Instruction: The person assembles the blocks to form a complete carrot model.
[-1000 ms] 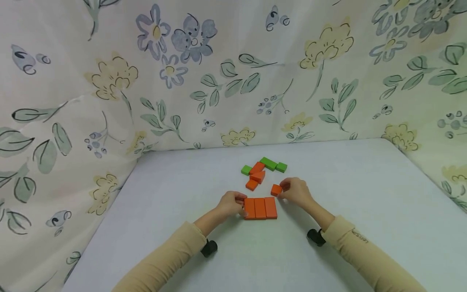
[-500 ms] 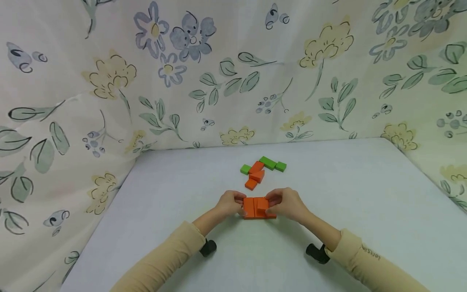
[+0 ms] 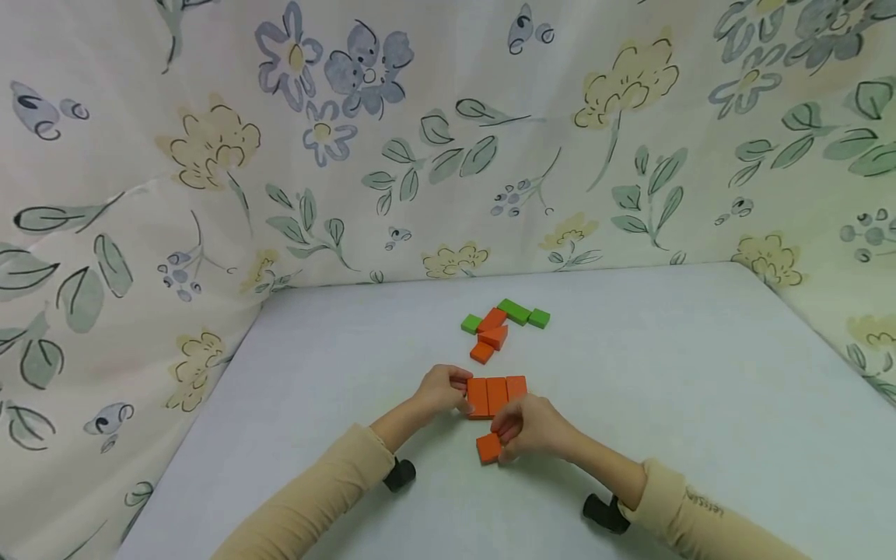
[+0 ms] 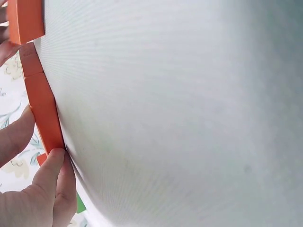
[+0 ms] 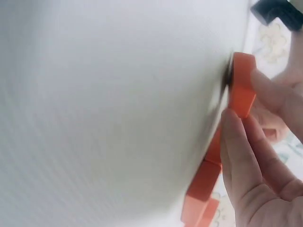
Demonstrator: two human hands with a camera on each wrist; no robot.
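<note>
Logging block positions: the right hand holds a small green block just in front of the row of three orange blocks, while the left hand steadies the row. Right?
Not quite: in the head view the small block in the right hand is orange, not green. The rest holds.

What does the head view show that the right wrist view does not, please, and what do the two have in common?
Only the head view shows the green blocks, the left hand at the row of three orange blocks, and the flowered cloth. Only the right wrist view shows close up the fingertips pinching the small orange block's edges. Both show the right hand holding that block on the white table.
</note>
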